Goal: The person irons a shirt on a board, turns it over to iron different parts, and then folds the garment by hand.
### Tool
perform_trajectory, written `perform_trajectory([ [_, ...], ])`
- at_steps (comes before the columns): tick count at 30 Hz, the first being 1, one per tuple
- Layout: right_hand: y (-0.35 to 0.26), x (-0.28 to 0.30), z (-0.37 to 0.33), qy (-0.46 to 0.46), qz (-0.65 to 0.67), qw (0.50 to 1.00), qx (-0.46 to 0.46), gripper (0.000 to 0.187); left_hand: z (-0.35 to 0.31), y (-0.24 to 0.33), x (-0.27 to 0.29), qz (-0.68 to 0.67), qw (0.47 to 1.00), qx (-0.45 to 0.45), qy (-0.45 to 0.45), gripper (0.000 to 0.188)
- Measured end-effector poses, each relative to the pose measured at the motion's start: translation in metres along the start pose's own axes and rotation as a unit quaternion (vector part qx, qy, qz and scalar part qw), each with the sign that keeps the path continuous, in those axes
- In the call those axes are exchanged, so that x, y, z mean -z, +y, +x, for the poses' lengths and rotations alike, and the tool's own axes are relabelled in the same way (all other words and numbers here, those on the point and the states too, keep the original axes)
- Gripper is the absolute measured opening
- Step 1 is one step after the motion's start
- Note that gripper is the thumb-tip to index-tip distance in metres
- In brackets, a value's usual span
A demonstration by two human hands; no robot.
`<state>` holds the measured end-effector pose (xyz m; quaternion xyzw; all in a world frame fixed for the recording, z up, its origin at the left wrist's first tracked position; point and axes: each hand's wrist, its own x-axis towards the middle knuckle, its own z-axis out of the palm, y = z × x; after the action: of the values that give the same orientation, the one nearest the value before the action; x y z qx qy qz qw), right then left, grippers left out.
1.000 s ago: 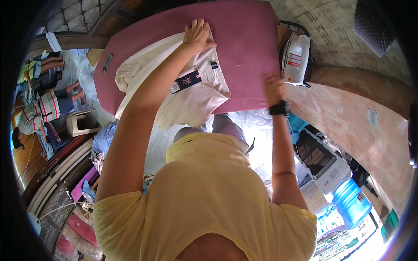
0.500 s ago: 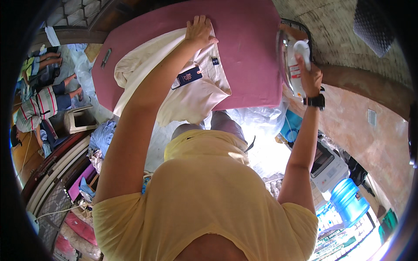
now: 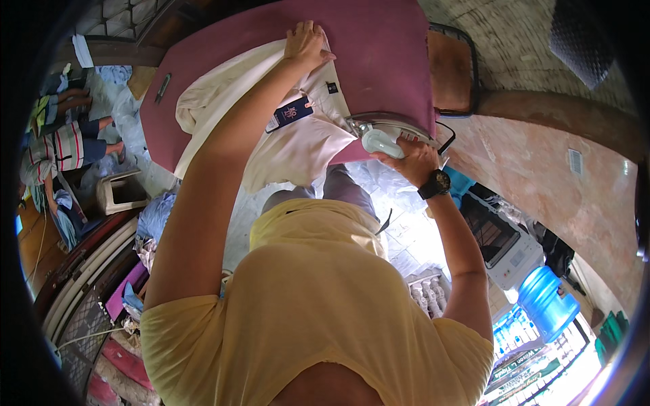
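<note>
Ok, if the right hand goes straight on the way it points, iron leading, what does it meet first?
Most likely the cream garment: its right edge lies just ahead of the iron, though whether they touch is unclear.

Head cam: wide fisheye, steep look-down

Single view, L cam of the pair on yr head, facing down & fwd past yr chest. Yr yellow shirt (image 3: 315, 298) is nearest, big at btm ctr. L hand (image 3: 308, 47) shows farther off near top ctr, R hand (image 3: 414, 161) R of ctr. Maroon worktop (image 3: 382, 61) sits beyond yr body, cut by top edge. Stone wall (image 3: 521, 155) bows along R; person in stripes (image 3: 57, 152), far L, looks small & sideways. Corners go blk.
</note>
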<state>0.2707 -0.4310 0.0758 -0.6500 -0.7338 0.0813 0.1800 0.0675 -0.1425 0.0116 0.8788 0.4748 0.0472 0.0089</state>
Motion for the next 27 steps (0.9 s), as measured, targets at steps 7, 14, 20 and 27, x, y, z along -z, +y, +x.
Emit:
perform_trajectory([
  [7, -0.001, -0.013, -0.003, -0.028, 0.059, 0.991, -0.116, 0.066, 0.003, -0.010, 0.009, -0.054, 0.997, -0.019, 0.041, 0.061],
  [14, -0.015, -0.021, 0.017, -0.023, 0.028, 0.987, -0.155, 0.068, 0.001, -0.022, -0.010, -0.045, 0.996, -0.025, 0.078, 0.061],
  [20, -0.019, -0.030, 0.025, 0.012, -0.011, 0.985, -0.169, 0.067, 0.003, -0.020, -0.003, -0.074, 0.997, -0.018, 0.000, 0.075],
  [27, -0.016, -0.036, 0.036, 0.059, 0.004, 0.988, -0.140, 0.054, 0.003, -0.021, -0.009, -0.079, 0.994, -0.026, 0.066, 0.059],
])
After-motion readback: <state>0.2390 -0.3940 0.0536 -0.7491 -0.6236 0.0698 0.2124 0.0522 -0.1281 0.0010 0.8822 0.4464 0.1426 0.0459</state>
